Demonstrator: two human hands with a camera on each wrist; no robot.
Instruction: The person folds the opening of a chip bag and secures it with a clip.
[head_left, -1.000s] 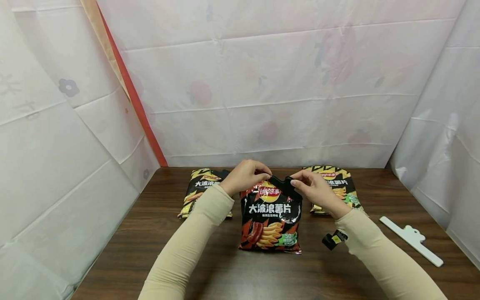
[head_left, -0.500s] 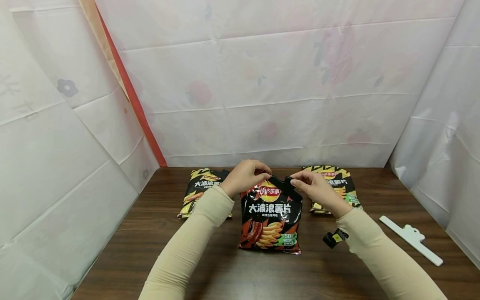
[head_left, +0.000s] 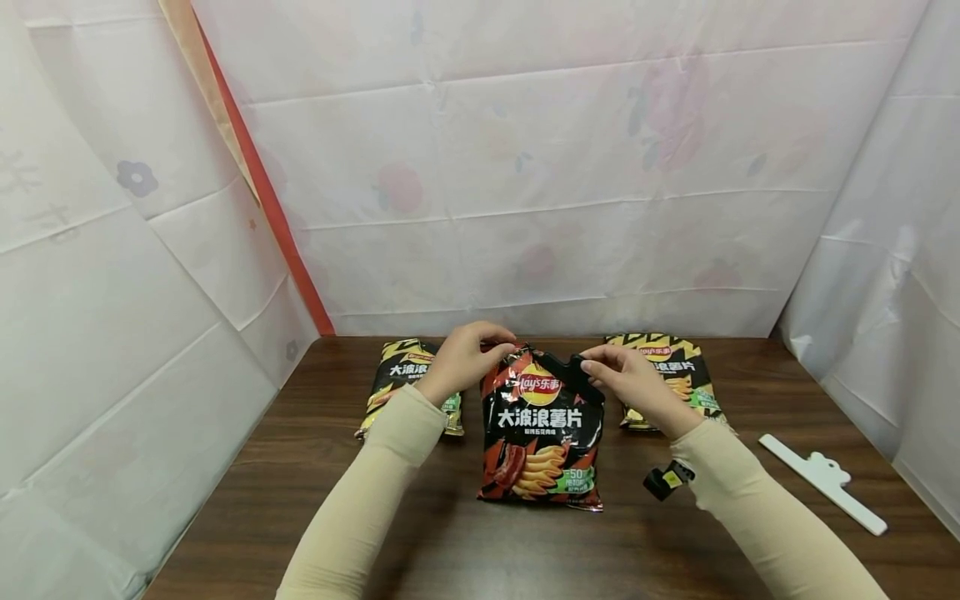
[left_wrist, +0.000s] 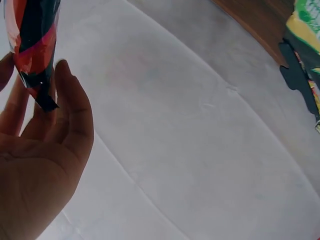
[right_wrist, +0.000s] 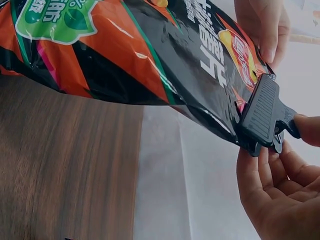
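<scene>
A red and black chip bag (head_left: 540, 425) stands upright at the middle of the table. A black bag clip (right_wrist: 261, 110) sits across the right part of its top edge. My right hand (head_left: 633, 379) pinches the clip's handle, thumb on the near side and fingers behind, as the right wrist view shows. My left hand (head_left: 468, 358) is at the bag's upper left corner. In the left wrist view, that hand's thumb and curled fingers (left_wrist: 75, 105) hold the bag's narrow end between them.
Behind my left hand lies a yellow and black chip bag (head_left: 408, 367) with a black clip (left_wrist: 299, 80) on its edge. Another yellow and black bag (head_left: 675, 367) lies at the back right. A white clip (head_left: 825, 482) rests on the wooden table (head_left: 315, 517) at right.
My left hand has let go of the clip's left end and shifted left to the bag's top corner. The right hand and the bag have stayed in place.
</scene>
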